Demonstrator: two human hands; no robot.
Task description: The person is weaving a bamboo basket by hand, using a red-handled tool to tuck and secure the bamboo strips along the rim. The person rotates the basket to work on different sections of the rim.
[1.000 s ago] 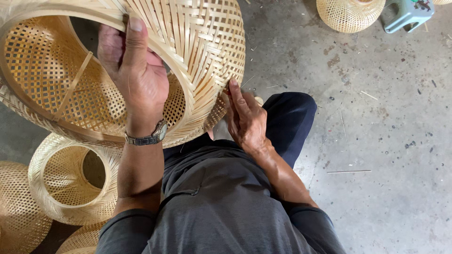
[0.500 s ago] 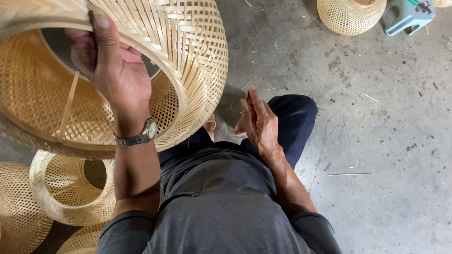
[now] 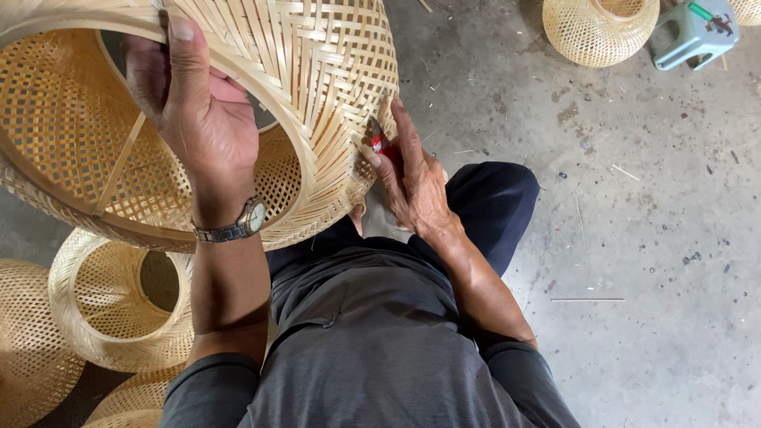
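Two hands (image 3: 198, 119) on woven basket (image 3: 317, 71), baskets (image 3: 119, 301) beside

A grey concrete floor (image 3: 658, 238), stained and littered with thin bamboo slivers (image 3: 587, 299). At the far right sit a woven bamboo shade (image 3: 590, 32) and a small green stool (image 3: 691, 33); three more woven shades (image 3: 119, 305) cluster near left.

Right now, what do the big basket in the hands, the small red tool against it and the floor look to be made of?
The big basket looks like thin split-bamboo strips, pale tan and matte, woven in a visible criss-cross with a bent rim hoop. The small red tool, pinched in the right hand, is mostly hidden; red plastic or painted metal, I cannot tell which. The floor looks like bare grey concrete, dull and stained. The left hand grips the rim.
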